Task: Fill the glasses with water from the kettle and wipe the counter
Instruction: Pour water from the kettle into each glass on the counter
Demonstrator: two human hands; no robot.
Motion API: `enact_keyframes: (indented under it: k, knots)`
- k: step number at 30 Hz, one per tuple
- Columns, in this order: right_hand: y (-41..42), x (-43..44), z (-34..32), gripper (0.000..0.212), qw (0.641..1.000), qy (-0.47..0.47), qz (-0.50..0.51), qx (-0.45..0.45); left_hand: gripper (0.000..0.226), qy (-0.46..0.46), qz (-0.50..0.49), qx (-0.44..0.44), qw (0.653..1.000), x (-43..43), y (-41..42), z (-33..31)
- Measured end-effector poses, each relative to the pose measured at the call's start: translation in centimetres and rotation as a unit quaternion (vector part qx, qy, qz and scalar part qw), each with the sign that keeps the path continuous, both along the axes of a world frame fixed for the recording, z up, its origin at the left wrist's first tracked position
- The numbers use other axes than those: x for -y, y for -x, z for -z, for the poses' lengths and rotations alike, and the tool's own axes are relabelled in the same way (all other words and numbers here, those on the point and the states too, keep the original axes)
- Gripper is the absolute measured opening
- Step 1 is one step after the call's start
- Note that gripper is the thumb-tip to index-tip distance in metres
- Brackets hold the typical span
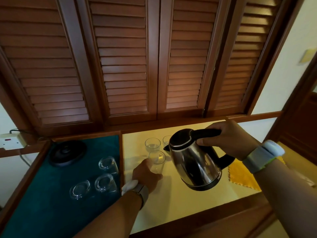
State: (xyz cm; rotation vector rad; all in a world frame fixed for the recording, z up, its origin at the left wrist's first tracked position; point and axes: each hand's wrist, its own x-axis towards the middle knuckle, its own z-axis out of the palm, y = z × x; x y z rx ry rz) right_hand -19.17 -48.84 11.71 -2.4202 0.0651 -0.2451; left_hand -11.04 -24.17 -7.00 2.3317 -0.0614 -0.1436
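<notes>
A steel kettle (195,162) with a black lid and handle hangs tilted above the pale counter (173,208), its spout toward the left. My right hand (228,138) is shut on its handle. My left hand (145,176) grips the near upright glass (157,160) at its base and also holds a white cloth (129,185). Two more upright glasses stand behind it: one (152,144) at the left, one (166,140) partly hidden by the kettle. A yellow cloth (243,176) lies on the counter at the right, under my right forearm.
To the left, a wooden tray lined with a green mat (51,194) holds the black kettle base (67,152) and three upturned glasses (104,183). A wall socket (10,139) with a cable sits at far left. Louvred wooden shutters (125,66) rise behind the counter.
</notes>
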Motion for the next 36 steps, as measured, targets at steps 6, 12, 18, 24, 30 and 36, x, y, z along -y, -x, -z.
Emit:
enact_keyframes:
  k: [6,12,18,24,30,36]
  knots:
    - [-1.8,-1.1,0.2,0.023,0.998,0.049,-0.004,-0.025,0.062,0.026,-0.011,0.003,1.000,-0.1,-0.6,0.9]
    - [-3.2,-1.9,0.0,0.032,0.995,0.097,-0.011,-0.037,0.060,0.031,-0.012,0.003,0.999,-0.1,-1.0,1.1]
    - [-4.3,-3.0,-0.7,0.030,0.988,0.153,-0.018,-0.029,0.063,0.022,-0.013,0.012,1.000,-0.1,-1.2,1.1]
    - [-5.2,-3.6,-1.2,0.033,0.982,0.185,-0.027,-0.018,0.060,-0.016,-0.003,0.016,1.000,-0.1,-1.3,0.8]
    - [-5.7,-4.2,-1.8,0.032,0.975,0.220,-0.037,-0.026,0.064,-0.041,0.011,0.022,0.999,-0.3,-1.5,0.9]
    - [-6.2,-4.4,-2.3,0.036,0.969,0.236,-0.058,-0.042,0.064,-0.034,0.007,0.026,0.999,-0.3,-1.4,1.0]
